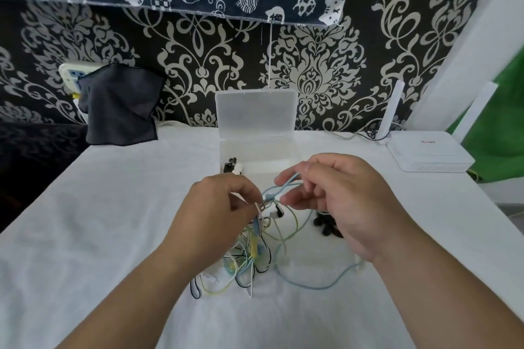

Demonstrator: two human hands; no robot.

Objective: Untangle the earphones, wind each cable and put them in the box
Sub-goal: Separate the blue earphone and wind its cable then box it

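The left hand (pixel 224 207) pinches the tangled earphones (pixel 253 249) at the top of the bundle. The right hand (pixel 340 198) pinches a light-blue cable (pixel 283 183) leading out of it. The loose loops trail on the white-covered counter (pixel 113 221), just in front of the open clear plastic box (pixel 255 147).

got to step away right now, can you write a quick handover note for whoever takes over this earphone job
Left hand: pinches strands at the top of the tangle; the tangle's lower part lies on the table.
Right hand: pinches the light blue cable, which loops out to the right.
Box: open, lid upright, just behind the hands. A small black and white item sits in its front left corner; too small to identify.
Done: no cable visibly freed or wound.
Left: pull the blue cable free, separate the rest, wind each, box them.
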